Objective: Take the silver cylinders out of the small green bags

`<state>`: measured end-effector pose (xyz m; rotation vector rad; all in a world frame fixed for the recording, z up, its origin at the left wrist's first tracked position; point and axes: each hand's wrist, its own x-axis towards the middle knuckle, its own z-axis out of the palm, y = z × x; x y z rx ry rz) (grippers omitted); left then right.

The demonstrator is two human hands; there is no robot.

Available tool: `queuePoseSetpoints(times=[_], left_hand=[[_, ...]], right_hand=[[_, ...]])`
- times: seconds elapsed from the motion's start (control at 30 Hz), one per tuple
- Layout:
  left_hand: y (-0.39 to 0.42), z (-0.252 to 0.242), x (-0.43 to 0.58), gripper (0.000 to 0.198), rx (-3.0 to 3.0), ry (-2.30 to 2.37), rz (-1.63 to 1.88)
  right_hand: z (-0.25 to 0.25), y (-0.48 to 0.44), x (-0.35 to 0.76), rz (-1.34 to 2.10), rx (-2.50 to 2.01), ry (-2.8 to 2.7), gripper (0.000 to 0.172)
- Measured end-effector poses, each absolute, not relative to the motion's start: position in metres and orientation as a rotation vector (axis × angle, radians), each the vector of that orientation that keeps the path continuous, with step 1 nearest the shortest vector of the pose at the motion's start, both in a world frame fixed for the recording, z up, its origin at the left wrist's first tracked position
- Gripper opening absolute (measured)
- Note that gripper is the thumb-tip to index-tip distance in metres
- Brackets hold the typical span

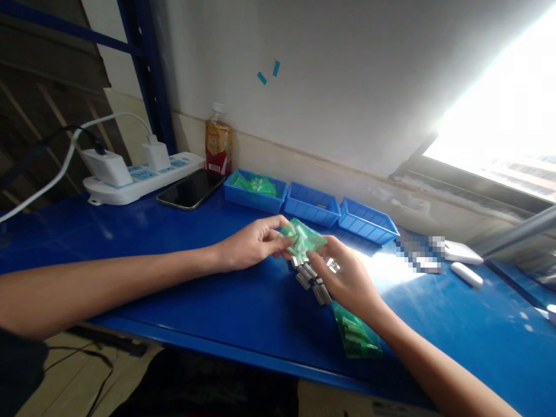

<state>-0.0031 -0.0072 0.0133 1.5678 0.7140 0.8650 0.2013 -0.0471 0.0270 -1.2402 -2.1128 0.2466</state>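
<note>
Between my two hands is a small green plastic bag [304,238] with pale pieces inside, held just above the blue table. My left hand [260,240] pinches its left side between thumb and fingers. On the right, my right hand [343,272] grips the bag's other edge. Several short silvery metal pieces [304,278] lie on the table below the bag, partly hidden by my right hand. A second green bag [356,331] with pieces in it rests under my right wrist, near the table's front edge.
Three blue bins stand along the wall: the left bin [256,200] contains green bags, beside a middle bin [310,205] and a right bin [367,223]. Further left are a phone [191,190], a bottle [218,139] and a power strip [143,174]. White objects [463,253] lie at right.
</note>
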Motion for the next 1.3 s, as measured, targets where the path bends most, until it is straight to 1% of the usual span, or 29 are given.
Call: queuePoseSetpoints(times=[0.1, 0.33, 0.63, 0.7, 0.87, 1.0, 1.1, 1.13, 1.23, 1.3], left_hand=[[-0.013, 0.016, -0.002, 0.025, 1.689, 0.660, 0.829], [-0.009, 0.028, -0.015, 0.025, 2.177, 0.959, 0.834], [-0.009, 0.024, -0.016, 0.017, 2.480, 1.076, 0.721], [-0.007, 0.025, -0.018, 0.015, 2.446, 1.048, 0.700], [-0.010, 0.032, -0.018, 0.017, 2.180, 0.956, 0.766], [-0.012, 0.033, -0.014, 0.021, 2.187, 0.955, 0.838], [0.002, 0.035, -0.020, 0.023, 2.092, 1.077, 0.979], [0.010, 0.036, -0.025, 0.025, 1.987, 1.124, 1.076], [0.032, 0.041, -0.039, 0.038, 1.643, 1.177, 1.273], [0.038, 0.040, -0.044, 0.050, 1.546, 1.204, 1.098]], right_hand=[[0.028, -0.047, 0.200, 0.288, -1.253, -2.106, 0.015], [0.030, -0.049, 0.201, 0.158, -1.219, -2.114, 0.017], [0.025, -0.052, 0.197, -0.004, -1.092, -2.203, 0.024], [0.026, -0.051, 0.199, 0.001, -1.108, -2.182, 0.023], [0.029, -0.049, 0.205, -0.025, -1.134, -2.096, 0.020], [0.028, -0.050, 0.203, -0.035, -1.078, -2.094, 0.021], [0.027, -0.050, 0.202, -0.007, -1.063, -2.094, 0.006], [0.026, -0.050, 0.202, 0.006, -1.068, -2.095, 0.006], [0.026, -0.050, 0.202, 0.038, -1.073, -2.110, 0.012], [0.026, -0.050, 0.202, 0.063, -1.080, -2.147, 0.012]])
